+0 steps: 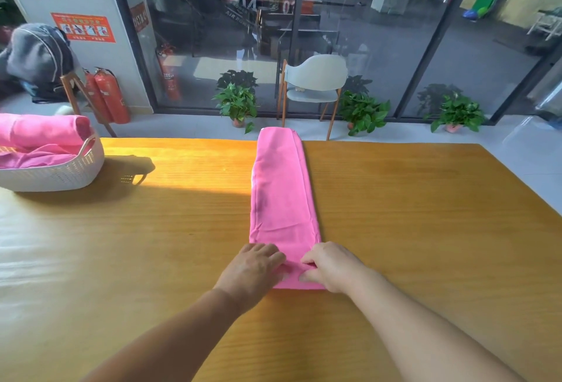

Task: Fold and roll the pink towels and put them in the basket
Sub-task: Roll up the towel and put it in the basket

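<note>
**Starting the roll at the near end of the towel**

Both hands sit side by side on the near end of the pink towel, which lies folded into a long narrow strip on the table. The left hand lies over the strip's left corner with its fingers curled down onto the cloth. The right hand pinches the edge, thumb underneath and fingers on top, lifting a small lip of fabric. The two hands are close together, almost touching at the fingertips.

The step in hand looks like the first turn of the roll. To do it well, I judge the first tuck should be tight and square to the strip's long sides, with both hands pressing evenly so the roll does not skew to one side. Keeping the palms low and pushing away along the strip should hold the layers together.

Ahead of the hands the strip runs straight out and its far end hangs just over the table's far edge. Far off to the left of the hands stands the basket, already holding rolled pink towels.
</note>
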`<control>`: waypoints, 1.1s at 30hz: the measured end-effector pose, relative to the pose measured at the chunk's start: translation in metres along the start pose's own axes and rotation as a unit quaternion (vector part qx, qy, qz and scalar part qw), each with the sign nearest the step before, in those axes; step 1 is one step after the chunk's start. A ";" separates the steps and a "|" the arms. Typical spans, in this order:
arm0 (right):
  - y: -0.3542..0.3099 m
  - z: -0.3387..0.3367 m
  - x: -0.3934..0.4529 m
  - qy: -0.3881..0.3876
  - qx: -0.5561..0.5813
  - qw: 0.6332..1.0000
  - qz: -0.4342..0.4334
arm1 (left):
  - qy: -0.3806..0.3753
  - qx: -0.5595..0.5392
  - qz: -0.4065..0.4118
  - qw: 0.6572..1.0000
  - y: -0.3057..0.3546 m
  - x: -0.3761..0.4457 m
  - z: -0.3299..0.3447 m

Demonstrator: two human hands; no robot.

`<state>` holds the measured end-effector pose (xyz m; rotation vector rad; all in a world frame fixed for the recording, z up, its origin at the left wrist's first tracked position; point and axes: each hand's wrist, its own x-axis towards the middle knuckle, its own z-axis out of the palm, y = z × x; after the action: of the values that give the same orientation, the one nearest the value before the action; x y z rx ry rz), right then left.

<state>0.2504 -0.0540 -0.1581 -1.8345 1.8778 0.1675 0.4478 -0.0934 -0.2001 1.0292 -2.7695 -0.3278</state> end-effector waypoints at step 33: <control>0.007 -0.029 0.062 0.084 0.052 0.995 -0.003 | -0.043 -0.092 -0.053 0.993 -0.045 0.050 -0.011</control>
<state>0.2381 -0.1217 -0.1617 -1.8313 1.9543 -0.0876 0.4410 -0.1614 -0.1968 1.1413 -2.7014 -0.6428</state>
